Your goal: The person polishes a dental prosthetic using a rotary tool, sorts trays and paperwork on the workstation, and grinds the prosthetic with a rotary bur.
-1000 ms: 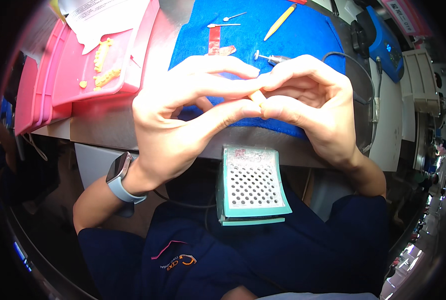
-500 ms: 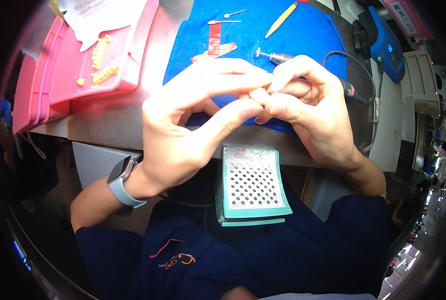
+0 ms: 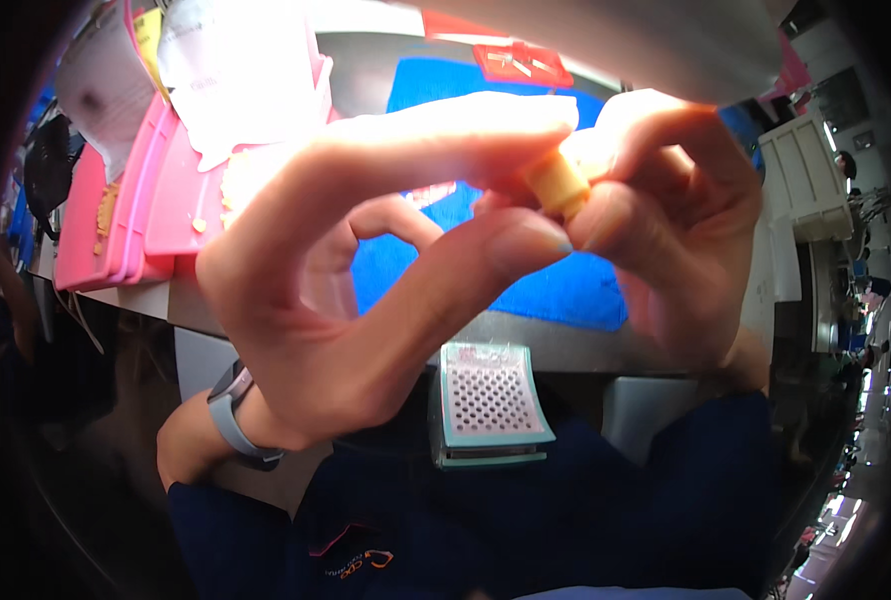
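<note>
Close up, both my hands meet over the table around a small yellow dental model piece (image 3: 558,186), blocky in shape. My left hand (image 3: 276,275) curves its thumb and index finger about the piece, with its fingertips closed at the left side. From the right, my right hand (image 3: 691,225) pinches the piece between thumb and fingers. Its far end is partly hidden by the fingers and washed out by glare. Beneath the hands lies a blue cloth (image 3: 556,290).
A perforated, green-rimmed box (image 3: 491,400) juts from the table edge before me. Pink trays (image 3: 181,215) with yellow model pieces and papers stand at left. A red tray (image 3: 521,65) lies at the back. A large pale, blurred shape (image 3: 666,35) hangs overhead.
My hands have risen nearer to the camera with the yellow piece, which shows more of its side now. The view has shifted, and the pale shape has come in at the top.
</note>
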Tool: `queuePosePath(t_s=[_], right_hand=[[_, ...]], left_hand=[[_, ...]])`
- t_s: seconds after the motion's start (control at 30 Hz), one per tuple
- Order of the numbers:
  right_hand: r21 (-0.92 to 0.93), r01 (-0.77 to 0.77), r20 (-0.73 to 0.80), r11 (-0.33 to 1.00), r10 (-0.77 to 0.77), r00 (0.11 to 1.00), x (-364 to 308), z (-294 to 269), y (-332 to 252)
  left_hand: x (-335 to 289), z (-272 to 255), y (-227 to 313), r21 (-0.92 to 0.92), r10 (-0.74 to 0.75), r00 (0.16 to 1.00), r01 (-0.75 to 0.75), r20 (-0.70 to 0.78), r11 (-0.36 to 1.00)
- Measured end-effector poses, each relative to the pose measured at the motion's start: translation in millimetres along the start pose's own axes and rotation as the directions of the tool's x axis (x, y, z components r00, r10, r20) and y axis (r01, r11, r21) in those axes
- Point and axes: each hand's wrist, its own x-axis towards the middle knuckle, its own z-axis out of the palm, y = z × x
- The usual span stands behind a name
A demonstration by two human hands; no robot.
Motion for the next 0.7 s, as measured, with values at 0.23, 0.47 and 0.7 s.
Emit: queuePosePath(t_s=[0.23,0.47,0.7], right_hand=[[0.082,-0.018,-0.029,0.996,0.021,0.999,-1.4,7.3,-2.2],[0.073,-0.201,-0.035,0.977,0.204,0.978,1.4,-1.9,1.1],[0.248,-0.266,-0.035,0.932,0.283,0.958,1.1,-9.3,27.6]], left_hand=[[2.0,5.1,4.7,-0.181,-0.030,0.991,0.005,-0.131,0.983],[4.9,7.0,-4.6,-0.237,-0.116,0.986,0.086,-0.116,0.968],[-3.5,5.9,-20.5,-0.150,-0.267,0.949,0.243,-0.168,0.958]])
